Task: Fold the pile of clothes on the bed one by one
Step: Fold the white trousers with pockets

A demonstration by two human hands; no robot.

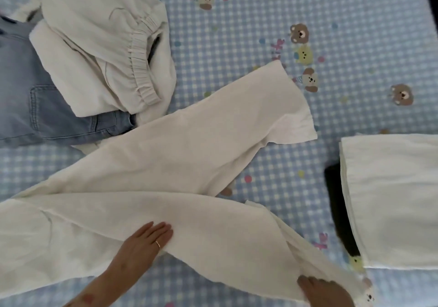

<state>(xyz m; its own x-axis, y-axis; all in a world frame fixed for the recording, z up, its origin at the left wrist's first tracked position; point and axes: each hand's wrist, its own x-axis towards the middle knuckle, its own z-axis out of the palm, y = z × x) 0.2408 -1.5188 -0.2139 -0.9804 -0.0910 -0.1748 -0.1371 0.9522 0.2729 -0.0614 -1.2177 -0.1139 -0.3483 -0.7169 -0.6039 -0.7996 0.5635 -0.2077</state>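
Note:
White trousers lie spread across the bed, legs apart: one leg points up to the right, the other runs along the near edge to the right. My left hand rests flat with straight fingers on the near leg. My right hand lies on that leg near its hem at the bottom edge; its fingers are partly hidden and blurred. At the upper left sits the pile: cream trousers with an elastic waistband on top of light blue jeans.
A folded white garment lies at the right on top of a folded black one. The sheet is blue checked with cartoon bears. A dark bed edge shows at the top right corner.

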